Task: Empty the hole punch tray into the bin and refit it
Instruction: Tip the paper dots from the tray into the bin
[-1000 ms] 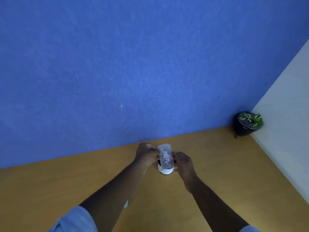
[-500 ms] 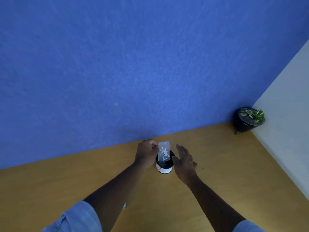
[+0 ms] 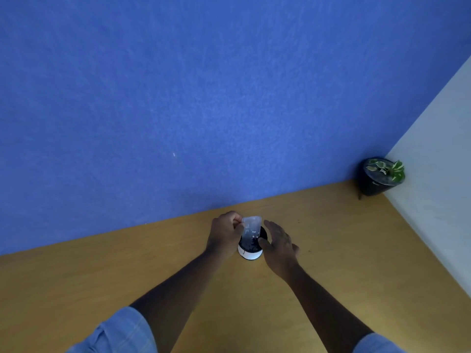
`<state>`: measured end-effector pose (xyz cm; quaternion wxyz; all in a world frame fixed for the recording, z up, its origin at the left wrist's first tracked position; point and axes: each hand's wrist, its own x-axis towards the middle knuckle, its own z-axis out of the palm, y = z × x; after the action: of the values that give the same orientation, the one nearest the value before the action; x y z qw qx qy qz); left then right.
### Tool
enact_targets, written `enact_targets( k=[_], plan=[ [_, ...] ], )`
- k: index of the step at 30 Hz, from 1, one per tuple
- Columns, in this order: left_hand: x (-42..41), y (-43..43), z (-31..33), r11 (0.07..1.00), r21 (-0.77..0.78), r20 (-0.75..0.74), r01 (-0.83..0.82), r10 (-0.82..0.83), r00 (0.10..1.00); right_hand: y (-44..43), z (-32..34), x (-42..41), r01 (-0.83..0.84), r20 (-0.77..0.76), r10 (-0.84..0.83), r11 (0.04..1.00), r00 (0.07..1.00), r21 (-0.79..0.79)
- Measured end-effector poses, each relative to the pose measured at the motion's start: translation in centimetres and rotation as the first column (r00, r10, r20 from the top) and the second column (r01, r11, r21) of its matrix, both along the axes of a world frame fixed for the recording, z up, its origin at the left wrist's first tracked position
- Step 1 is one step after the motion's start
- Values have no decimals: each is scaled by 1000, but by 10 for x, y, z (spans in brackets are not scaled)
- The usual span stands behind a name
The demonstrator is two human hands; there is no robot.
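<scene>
Now the left hand (image 3: 224,231) pinches the clear plastic hole punch tray (image 3: 251,229), tilted steeply over the small round white bin with dark inside (image 3: 250,250) on the wooden bench (image 3: 331,250), so paper bits fall in. Beside the bin, the right hand (image 3: 279,244) is open and holds nothing, probably to steady the bin.

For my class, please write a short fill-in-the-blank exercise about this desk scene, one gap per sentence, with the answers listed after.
1. The clear tray is held by the ____ hand.
2. The tray is tilted over a small ____ bin.
3. The right hand is open and holds ____.
4. A potted plant stands in the far ____ corner of the desk.

Answers: left; white; nothing; right
</scene>
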<state>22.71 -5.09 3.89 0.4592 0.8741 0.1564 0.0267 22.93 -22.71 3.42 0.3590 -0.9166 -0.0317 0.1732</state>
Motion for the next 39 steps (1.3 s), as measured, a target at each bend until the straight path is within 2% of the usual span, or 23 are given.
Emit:
enact_targets(
  k=[17, 21, 23, 25, 27, 30, 35, 39],
  plan=[
    [-10, -3, -7, 998, 54, 97, 45, -51, 994, 0, -1, -8, 16, -3, -16, 1000, 1000, -1],
    [-12, -1, -10, 996, 65, 123, 55, -63, 990, 1, 1, -12, -18, 11, 18, 998, 1000, -54],
    [-12, -1, -10, 996, 64, 129, 61, -68, 989, 3, 3, -18, 35, 71, -30, 997, 997, -63],
    [-12, 0, -11, 996, 62, 133, 63, -71, 989, 5, 3, -26, 78, 225, -45, 987, 973, -139],
    [-13, 1, -11, 995, 68, 134, 66, -75, 988, 6, 0, -32, 100, 382, -14, 973, 924, -207],
    [-12, 1, -9, 996, 61, 141, 67, -75, 987, 7, 0, -34, 66, 494, 107, 945, 863, -320],
    [-10, -2, -8, 997, 22, 136, 72, -74, 988, 8, 0, -27, -30, 489, 317, 861, 813, -508],
    [-6, -3, -5, 999, 1, 124, 39, -39, 992, 8, -1, -23, -64, 486, 390, 826, 782, -560]
  ],
)
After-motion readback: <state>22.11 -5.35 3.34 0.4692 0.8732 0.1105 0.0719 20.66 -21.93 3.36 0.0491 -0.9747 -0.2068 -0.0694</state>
